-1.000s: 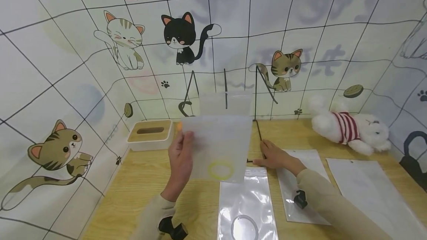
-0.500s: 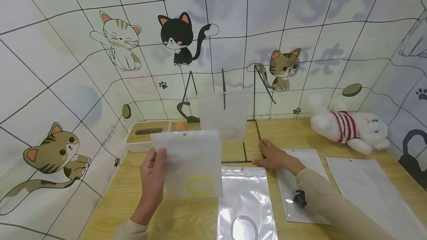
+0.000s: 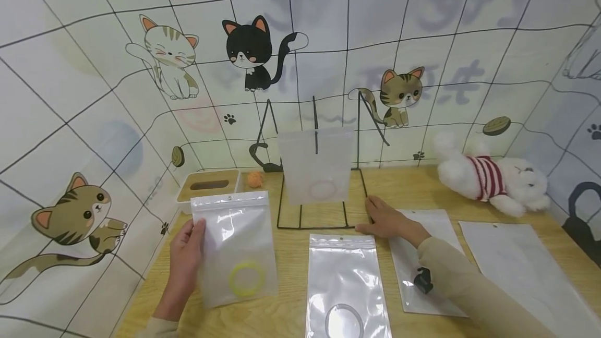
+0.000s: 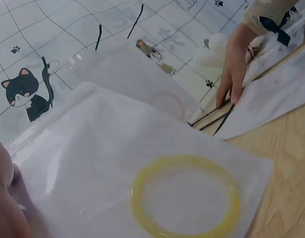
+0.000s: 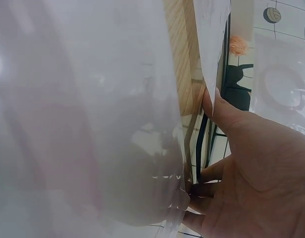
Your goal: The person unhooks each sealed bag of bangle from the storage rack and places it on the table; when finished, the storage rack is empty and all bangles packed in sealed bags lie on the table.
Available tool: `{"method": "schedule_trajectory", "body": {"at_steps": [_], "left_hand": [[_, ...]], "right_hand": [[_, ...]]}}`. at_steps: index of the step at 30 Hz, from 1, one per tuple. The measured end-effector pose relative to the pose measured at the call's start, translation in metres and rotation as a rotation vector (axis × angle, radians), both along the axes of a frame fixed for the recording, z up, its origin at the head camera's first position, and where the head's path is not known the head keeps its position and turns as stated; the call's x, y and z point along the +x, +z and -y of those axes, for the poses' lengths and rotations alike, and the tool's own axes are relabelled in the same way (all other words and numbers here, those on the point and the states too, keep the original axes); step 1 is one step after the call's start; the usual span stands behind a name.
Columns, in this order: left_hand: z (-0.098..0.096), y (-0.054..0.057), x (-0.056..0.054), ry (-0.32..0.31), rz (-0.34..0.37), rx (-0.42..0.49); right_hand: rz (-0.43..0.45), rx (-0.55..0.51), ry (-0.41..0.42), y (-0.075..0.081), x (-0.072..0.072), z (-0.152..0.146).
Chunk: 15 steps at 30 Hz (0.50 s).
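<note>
My left hand (image 3: 185,249) grips the left edge of a clear zip bag (image 3: 230,223) with a yellow ring (image 3: 247,279) in it, thumb in front. In the left wrist view, that yellow ring (image 4: 187,198) shows large through the plastic. My right hand (image 3: 387,218) presses its extended fingers on the base corner of a black wire rack (image 3: 300,227); the hand covers that corner. From the rack hangs another zip bag (image 3: 314,166) with a pale pink ring (image 3: 322,189). A third zip bag (image 3: 343,270), with a pale ring (image 3: 344,322), lies on the table in front.
Two more bags lie right: one bag (image 3: 441,291) under my right forearm, another white bag (image 3: 512,260) beyond it. A plush toy (image 3: 493,181) in a striped top lies back right. A tissue box (image 3: 208,184) and an orange ball (image 3: 255,179) sit back left on the wooden table (image 3: 281,306).
My left hand has drawn the yellow-ring bag left and down from in front of the rack, uncovering the hanging bag. My right hand stays at the rack's corner.
</note>
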<state>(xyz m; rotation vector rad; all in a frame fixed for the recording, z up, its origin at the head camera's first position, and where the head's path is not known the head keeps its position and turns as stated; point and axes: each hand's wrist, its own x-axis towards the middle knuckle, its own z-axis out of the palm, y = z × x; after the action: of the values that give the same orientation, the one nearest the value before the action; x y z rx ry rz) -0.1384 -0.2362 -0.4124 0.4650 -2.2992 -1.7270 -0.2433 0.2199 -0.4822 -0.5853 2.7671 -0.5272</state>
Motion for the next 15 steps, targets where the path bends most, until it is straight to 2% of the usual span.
{"method": "schedule_trajectory", "body": {"at_steps": [7,11,15], "left_hand": [[0.015,-0.024,-0.015,-0.026,0.113,-0.111],[0.021,-0.041,-0.024,-0.076,0.181,-0.17],[0.023,-0.053,-0.027,-0.135,0.258,-0.188]], "right_hand": [[0.005,-0.002,0.006,0.003,0.001,0.0],[0.006,-0.004,-0.004,0.004,0.001,0.0],[0.008,-0.003,-0.003,0.003,0.001,0.001]]}}
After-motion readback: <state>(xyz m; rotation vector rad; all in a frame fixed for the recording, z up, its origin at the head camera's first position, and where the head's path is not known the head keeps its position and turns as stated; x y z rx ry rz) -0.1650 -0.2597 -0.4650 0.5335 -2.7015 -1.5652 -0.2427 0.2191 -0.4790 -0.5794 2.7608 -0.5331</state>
